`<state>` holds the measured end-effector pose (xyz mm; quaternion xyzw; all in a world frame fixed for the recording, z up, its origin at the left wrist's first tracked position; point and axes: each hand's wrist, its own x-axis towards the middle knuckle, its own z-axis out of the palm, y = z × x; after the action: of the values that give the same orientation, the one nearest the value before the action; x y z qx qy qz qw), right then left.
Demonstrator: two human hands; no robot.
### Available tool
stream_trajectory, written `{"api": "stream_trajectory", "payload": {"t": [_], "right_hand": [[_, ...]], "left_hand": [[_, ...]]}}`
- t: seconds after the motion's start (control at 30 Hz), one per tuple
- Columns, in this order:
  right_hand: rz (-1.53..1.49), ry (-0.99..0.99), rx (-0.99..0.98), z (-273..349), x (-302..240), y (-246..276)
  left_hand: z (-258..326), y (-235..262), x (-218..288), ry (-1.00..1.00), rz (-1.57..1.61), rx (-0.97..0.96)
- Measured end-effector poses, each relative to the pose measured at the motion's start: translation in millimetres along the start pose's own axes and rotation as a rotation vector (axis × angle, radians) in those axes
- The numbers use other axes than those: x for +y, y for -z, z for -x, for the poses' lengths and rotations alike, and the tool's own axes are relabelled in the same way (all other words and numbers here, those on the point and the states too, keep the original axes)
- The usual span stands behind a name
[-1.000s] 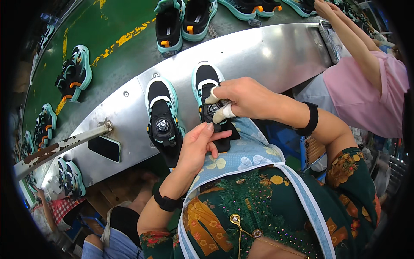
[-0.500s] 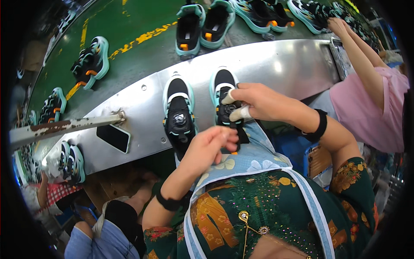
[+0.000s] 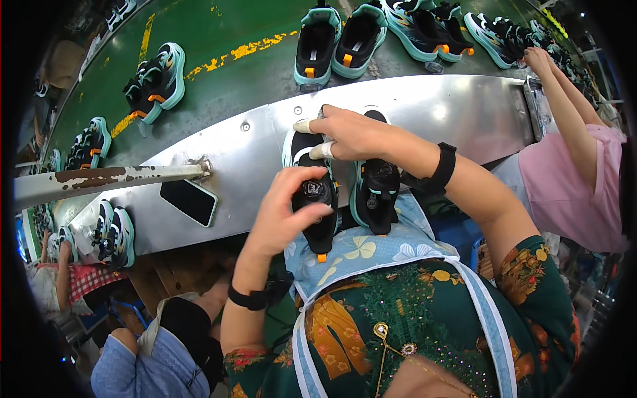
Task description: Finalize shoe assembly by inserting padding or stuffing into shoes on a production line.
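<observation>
The 2 shoes stand side by side at the near edge of the desk [image 3: 464, 106], toes pointing away from the person, heels reaching out over the apron [image 3: 361, 248]. The left shoe [image 3: 320, 229] is between both hands; the right shoe [image 3: 374, 213] is just beside it, its toe partly hidden by the right forearm.

The left hand [image 3: 280, 209] has its thumb and forefinger spread in a curve around the dial [image 3: 314, 191] of the left shoe. The right hand [image 3: 348, 132] is at the toe, its thumb and forefinger apart, both in pale covers [image 3: 303, 126]; whether they grip the shoe or only rest on it cannot be told.

The likeliest trouble is at the heels. With that much of each shoe past the edge, a push down at the back or a pull toward the body could tip 1 of them into the lap. The right forearm crosses low over the right shoe, so an elbow swing could knock it askew. If the left fingers closed off-centre, they might slip off the round dial or twist it by accident. The covers could also slide on the smooth toe. The phone [image 3: 189, 202] lies well apart, near the bar [image 3: 113, 179], and seems at little risk.
</observation>
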<state>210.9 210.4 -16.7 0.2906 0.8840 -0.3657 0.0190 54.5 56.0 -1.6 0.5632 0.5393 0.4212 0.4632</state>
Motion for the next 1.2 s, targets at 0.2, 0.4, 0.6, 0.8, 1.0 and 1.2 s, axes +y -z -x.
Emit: {"api": "stream_trajectory", "payload": {"t": [0.2, 0.4, 0.6, 0.8, 1.0, 1.2], "right_hand": [[-0.02, -0.025, 0.007, 6, -4, -2], [-0.098, -0.041, -0.004, 6, 10, -2], [-0.142, -0.038, -0.016, 9, 7, -15], [-0.122, -0.048, -0.03, 6, 0, -5], [-0.144, -0.072, -0.044, 8, 4, -12], [-0.148, -0.062, -0.054, 4, -1, -14]], "left_hand": [[-11, 14, -26, -0.16, -0.024, -0.338], [-2, -10, -9, -0.108, -0.339, -0.07], [-8, 5, 6, 0.011, -0.035, -0.279], [-1, 5, -9, -0.057, -0.104, -0.143], [2, -2, 4, -0.041, -0.063, -0.011], [-4, 26, -15, -0.064, -0.027, -0.267]]}}
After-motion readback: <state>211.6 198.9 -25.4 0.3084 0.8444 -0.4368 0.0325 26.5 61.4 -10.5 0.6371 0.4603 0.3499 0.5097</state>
